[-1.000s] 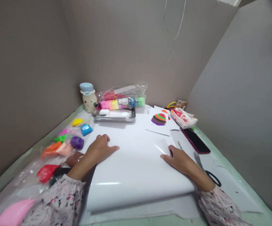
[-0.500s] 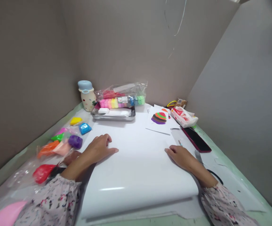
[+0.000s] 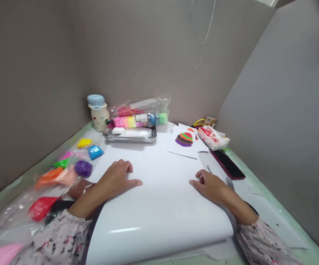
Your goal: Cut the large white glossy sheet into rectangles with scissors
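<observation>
A large white glossy sheet (image 3: 159, 209) lies across the table, its near edge curling down toward me. My left hand (image 3: 119, 178) rests on the sheet's left side, thumb apart from curled fingers, with nothing in it. On the right side of the sheet lies my right hand (image 3: 207, 184), thumb and fingers apart, also holding nothing. Beyond them is a small white card (image 3: 185, 151) with a striped, rounded shape in red, green, orange, black, brown and purple. It partly covers a second card.
Packets of coloured clay (image 3: 83, 168) line the left side. At the back stand a bottle (image 3: 100, 116), a metal tray (image 3: 130, 139) and a bag of clay (image 3: 148, 118). On the right are a tissue pack (image 3: 213, 138), a phone (image 3: 228, 165) and a fork (image 3: 229, 183).
The view has shifted slightly. Both thumbs have moved a little toward the sheet's middle and nearer to me, and the sheet's curled near edge reaches lower at the left.
</observation>
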The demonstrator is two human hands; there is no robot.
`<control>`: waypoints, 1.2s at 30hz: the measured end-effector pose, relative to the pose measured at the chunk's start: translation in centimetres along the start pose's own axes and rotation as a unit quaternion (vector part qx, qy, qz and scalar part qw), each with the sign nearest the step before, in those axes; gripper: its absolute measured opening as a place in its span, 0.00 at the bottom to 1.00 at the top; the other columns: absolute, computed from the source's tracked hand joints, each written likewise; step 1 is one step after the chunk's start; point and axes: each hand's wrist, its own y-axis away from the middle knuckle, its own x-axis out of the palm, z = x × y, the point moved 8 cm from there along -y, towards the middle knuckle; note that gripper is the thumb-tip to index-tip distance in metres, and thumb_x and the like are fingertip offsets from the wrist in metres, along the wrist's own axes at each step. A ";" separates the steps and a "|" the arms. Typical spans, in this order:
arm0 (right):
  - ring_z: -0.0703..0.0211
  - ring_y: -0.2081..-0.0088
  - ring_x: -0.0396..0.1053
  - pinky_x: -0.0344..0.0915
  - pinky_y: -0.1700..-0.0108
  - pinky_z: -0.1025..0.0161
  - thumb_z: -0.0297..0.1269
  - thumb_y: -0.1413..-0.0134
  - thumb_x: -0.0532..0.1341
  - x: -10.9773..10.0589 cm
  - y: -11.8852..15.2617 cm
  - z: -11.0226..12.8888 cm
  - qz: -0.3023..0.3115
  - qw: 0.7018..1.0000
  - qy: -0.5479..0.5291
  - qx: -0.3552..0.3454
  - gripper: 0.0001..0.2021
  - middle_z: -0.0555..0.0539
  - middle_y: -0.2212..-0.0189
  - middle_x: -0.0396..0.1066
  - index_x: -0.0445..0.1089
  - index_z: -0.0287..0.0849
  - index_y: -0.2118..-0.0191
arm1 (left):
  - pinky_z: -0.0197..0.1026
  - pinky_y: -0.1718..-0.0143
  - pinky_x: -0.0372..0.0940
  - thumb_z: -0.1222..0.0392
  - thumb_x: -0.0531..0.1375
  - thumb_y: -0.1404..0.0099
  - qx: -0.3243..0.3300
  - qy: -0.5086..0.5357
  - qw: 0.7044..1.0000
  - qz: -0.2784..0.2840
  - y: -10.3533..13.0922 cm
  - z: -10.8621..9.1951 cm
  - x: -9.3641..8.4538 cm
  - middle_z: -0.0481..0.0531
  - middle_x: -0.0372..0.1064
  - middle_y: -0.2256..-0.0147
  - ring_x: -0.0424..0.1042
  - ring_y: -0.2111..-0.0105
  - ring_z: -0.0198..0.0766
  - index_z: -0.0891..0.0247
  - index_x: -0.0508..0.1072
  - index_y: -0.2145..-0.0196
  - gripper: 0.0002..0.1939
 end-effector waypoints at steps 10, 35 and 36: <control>0.54 0.66 0.72 0.60 0.64 0.61 0.46 0.45 0.62 0.2 -0.9 0.0 -0.031 0.997 -0.066 0.031 0.12 0.46 0.67 0.75 0.69 0.43 0.64 | 0.46 0.61 0.60 0.44 0.64 0.47 0.024 0.014 0.999 0.034 0.2 -0.8 0.2 0.53 0.70 0.65 0.68 0.61 0.50 0.58 0.68 0.69 0.17; 0.55 0.66 0.70 0.60 0.64 0.63 0.53 0.47 0.65 0.1 -2.4 0.5 -0.017 0.997 -0.065 -0.031 0.20 0.49 0.70 0.72 0.71 0.44 0.55 | 0.50 0.54 0.62 0.38 0.66 0.49 0.041 0.006 0.999 -0.016 0.5 -1.6 0.6 0.58 0.67 0.59 0.68 0.56 0.53 0.61 0.69 0.62 0.27; 0.55 0.66 0.70 0.60 0.64 0.63 0.53 0.47 0.65 0.1 -2.4 0.6 -0.016 0.997 -0.062 -0.033 0.19 0.49 0.70 0.72 0.71 0.44 0.56 | 0.50 0.54 0.62 0.38 0.66 0.49 0.041 0.008 0.999 -0.016 0.5 -1.5 0.6 0.58 0.68 0.59 0.68 0.56 0.54 0.62 0.69 0.61 0.27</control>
